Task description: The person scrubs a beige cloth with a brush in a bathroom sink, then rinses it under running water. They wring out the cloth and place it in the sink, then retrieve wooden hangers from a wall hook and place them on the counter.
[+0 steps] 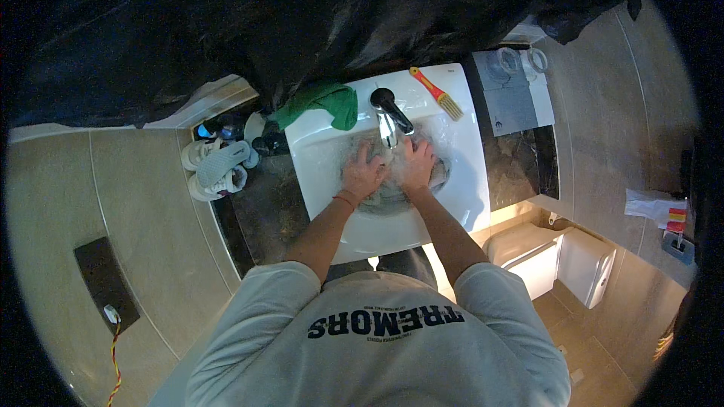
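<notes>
Both my hands are down in the water of a white washbasin (pixel 317 220), under a chrome faucet (pixel 386 118) with a black top. My left hand (pixel 363 174), with a thin red string at the wrist, is left of the spout with its fingers spread and bent. To the right of the spout is my right hand (pixel 417 165), its fingers bent downward. A greyish thing (pixel 439 174), perhaps fabric, shows in the murky water beside the right hand. What lies beneath the palms is hidden by water and hands.
A green cloth (pixel 325 103) drapes over the basin's back left corner. On the back right rim lies a red-and-yellow brush (pixel 435 92). White shoes (pixel 198 154) and a pale insole (pixel 223 163) sit left, glass jars (pixel 502 62) right. A white toilet (pixel 531 260) is lower right.
</notes>
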Demonstrator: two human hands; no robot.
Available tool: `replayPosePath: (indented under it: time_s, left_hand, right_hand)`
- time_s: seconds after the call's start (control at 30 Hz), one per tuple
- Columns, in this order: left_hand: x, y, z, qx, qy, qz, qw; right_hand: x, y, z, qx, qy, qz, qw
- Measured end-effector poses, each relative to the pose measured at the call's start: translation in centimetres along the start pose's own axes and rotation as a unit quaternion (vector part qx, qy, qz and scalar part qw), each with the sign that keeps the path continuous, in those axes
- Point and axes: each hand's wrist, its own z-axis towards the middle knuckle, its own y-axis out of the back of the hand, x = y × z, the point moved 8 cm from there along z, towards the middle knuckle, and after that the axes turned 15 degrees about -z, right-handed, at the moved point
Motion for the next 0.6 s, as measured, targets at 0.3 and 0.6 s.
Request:
replayPosePath:
  time_s: [0.3, 0.6]
  left_hand:
    - [-0.5, 1.0, 2.0, -0.061, -0.035, -0.005, 0.997]
    - [-1.4, 5.5, 0.5, -0.21, 0.126, -0.285, 0.927]
  right_hand:
    - [-4.0, 0.7, 3.5, -0.193, -0.08, 0.382, 0.9]
    - [-4.1, -0.4, 0.1, 0.028, -0.183, 0.619, 0.763]
